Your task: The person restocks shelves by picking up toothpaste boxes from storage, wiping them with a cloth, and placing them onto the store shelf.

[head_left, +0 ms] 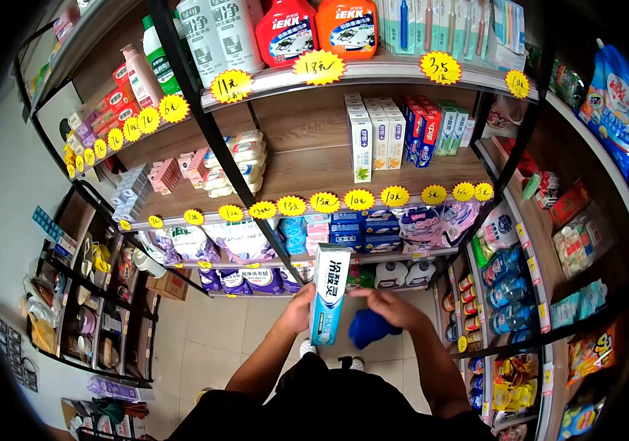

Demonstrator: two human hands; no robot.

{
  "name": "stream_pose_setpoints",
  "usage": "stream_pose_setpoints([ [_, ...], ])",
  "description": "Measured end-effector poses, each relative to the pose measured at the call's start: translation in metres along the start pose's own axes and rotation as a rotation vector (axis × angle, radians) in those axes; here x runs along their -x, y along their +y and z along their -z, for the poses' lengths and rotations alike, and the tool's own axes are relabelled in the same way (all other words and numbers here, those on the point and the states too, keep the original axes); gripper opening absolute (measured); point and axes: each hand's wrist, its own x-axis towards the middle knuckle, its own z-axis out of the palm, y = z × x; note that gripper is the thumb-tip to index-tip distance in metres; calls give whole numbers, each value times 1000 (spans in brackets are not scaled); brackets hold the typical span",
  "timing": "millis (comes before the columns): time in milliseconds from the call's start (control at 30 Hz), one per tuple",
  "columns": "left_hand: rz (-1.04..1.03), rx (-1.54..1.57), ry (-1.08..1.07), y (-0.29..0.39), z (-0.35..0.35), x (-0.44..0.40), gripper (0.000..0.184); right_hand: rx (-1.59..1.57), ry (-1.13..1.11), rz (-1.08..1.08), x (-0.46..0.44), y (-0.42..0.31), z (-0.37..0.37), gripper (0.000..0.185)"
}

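A white and teal toothpaste box (pixel 329 294) stands upright in front of the body. My left hand (pixel 298 309) is closed round its left edge. My right hand (pixel 391 307) is to the right of the box, its index finger stretched toward the box's edge; whether it touches cannot be made out. A blue cloth-like item (pixel 372 328) shows just below my right hand, and what bears it is not visible. On the middle shelf ahead, white toothpaste boxes (pixel 378 136), red and blue boxes (pixel 422 131) and pale green boxes (pixel 450 132) stand in rows.
The shelf board (pixel 299 173) bears yellow price tags along its edge. Packs of white items (pixel 237 165) lie left of a black upright post. Above are red and orange bottles (pixel 345 29). Shelves with blue bottles (pixel 507 290) run down the right. Tiled floor (pixel 215 323) lies below.
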Motion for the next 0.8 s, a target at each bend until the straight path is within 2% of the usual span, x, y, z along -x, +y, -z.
stream_pose_setpoints([
  [67, -34, 3, -33, 14, -34, -7, 66, 156, 73, -21, -3, -5, -22, 46],
  [100, -64, -65, -69, 6, -22, -13, 69, 256, 123, -41, -2, -21, -32, 51],
  [133, -76, -87, -112, 1, -17, -19, 67, 317, 216, 82, -6, -11, -37, 60],
  [167, -92, -110, -157, -4, -12, -25, 65, 318, 215, 83, -7, -6, -36, 60],
  [233, -78, -103, -157, -7, -9, -35, 60, 282, 218, -45, -9, -13, -33, 60],
  [300, -60, -174, -251, -3, -4, -50, 60, 291, 214, 6, -12, -14, -24, 54],
  [367, -7, -191, -333, -8, 7, -67, 62, 292, 103, 58, -18, 0, -15, 49],
  [500, 89, -192, -493, -1, 21, -106, 69, 206, 145, 0, -30, 0, 1, 49],
  [567, -112, -554, -427, 15, 20, -130, 75, 248, 215, -62, -36, 3, 13, 50],
  [600, -135, -522, -491, 27, 23, -156, 80, 310, 289, -163, -38, 0, 17, 51],
  [633, -106, -553, -369, 59, 3, -165, 70, 364, 361, -269, -40, -3, 19, 52],
  [667, -241, -681, -211, 70, 2, -189, 60, 247, 428, -204, -41, -8, 21, 53],
  [700, -271, -637, -35, 65, 16, -224, 53, 244, 432, -213, -45, -5, 26, 53],
  [733, -333, -727, 136, 74, 15, -246, 54, 304, 487, -234, -48, -3, 32, 51],
  [767, -397, -764, 195, 78, 19, -271, 57, 366, 541, -254, -52, -1, 36, 50],
  [800, -463, -800, 256, 75, 30, -298, 61, 284, 575, -261, -54, 0, 37, 45],
])
